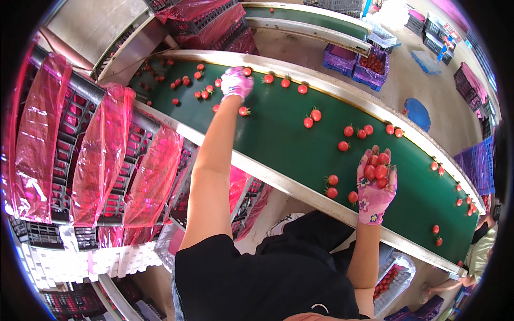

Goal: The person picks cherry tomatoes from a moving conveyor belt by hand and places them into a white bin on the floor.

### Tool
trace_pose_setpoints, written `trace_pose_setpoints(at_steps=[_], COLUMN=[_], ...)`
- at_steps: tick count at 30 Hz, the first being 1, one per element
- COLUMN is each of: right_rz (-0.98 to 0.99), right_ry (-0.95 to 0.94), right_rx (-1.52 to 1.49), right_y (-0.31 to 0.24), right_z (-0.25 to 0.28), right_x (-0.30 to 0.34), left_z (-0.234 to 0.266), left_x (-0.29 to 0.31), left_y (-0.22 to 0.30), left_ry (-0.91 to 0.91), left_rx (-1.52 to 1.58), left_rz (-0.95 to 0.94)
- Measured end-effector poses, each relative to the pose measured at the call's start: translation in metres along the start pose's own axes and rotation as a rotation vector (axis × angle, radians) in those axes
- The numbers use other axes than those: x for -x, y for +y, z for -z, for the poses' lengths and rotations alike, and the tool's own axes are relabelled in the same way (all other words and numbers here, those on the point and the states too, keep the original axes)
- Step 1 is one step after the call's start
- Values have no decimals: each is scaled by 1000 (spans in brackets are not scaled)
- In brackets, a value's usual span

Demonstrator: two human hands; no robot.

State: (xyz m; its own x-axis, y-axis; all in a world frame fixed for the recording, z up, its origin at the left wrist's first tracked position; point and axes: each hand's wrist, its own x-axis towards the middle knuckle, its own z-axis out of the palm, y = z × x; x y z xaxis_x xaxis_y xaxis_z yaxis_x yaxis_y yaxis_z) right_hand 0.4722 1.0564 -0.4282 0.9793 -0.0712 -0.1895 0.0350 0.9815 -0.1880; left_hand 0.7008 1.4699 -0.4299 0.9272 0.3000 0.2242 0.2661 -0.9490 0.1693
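Observation:
My left hand (236, 85), in a pink-and-white glove, reaches to the far side of the green conveyor belt (278, 134). Its fingers are bent around a red cherry tomato (247, 71) that shows between thumb and forefinger; the other fingertips are hidden. Loose tomatoes (205, 94) lie close beside this hand. Nearer the belt's right part, my right hand (370, 199) in a floral pink glove is turned palm up. Several cherry tomatoes (380, 171) rest in its cupped fingers. More tomatoes (332, 192), with green stems, lie to its left on the belt.
Pale metal rails (321, 206) edge the belt. Black crates with pink film (101, 155) stand at the left. A tomato-filled crate (371, 64) and a blue stool (417, 114) stand beyond the belt. A lined box of tomatoes (409, 267) is below right; another person's arm (450, 283) shows at the right.

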Motion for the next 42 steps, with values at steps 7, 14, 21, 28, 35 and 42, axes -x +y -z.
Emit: trace_pose_setpoints(at_steps=[7,14,21,28,35,42], right_rz=[-20,10,-12,6,-12,-5], right_ry=[-91,-123,-159,-99,-98,-105], right_rx=[81,84,122,126,110,117], right_y=[-4,-6,-1,-1,-5,-5], right_z=[6,5,0,-1,6,12], right_x=[-1,1,2,0,-2,-3], left_z=[-6,-9,-31,33,8,-3], left_x=[-37,-13,-25,-11,1,19], left_y=[-22,46,-16,-64,-41,20], left_ry=[-294,-274,-294,-42,-161,-344], left_rx=[-32,-69,1276,2226,536,-113], left_rz=[0,68,292,412,-17,-189])
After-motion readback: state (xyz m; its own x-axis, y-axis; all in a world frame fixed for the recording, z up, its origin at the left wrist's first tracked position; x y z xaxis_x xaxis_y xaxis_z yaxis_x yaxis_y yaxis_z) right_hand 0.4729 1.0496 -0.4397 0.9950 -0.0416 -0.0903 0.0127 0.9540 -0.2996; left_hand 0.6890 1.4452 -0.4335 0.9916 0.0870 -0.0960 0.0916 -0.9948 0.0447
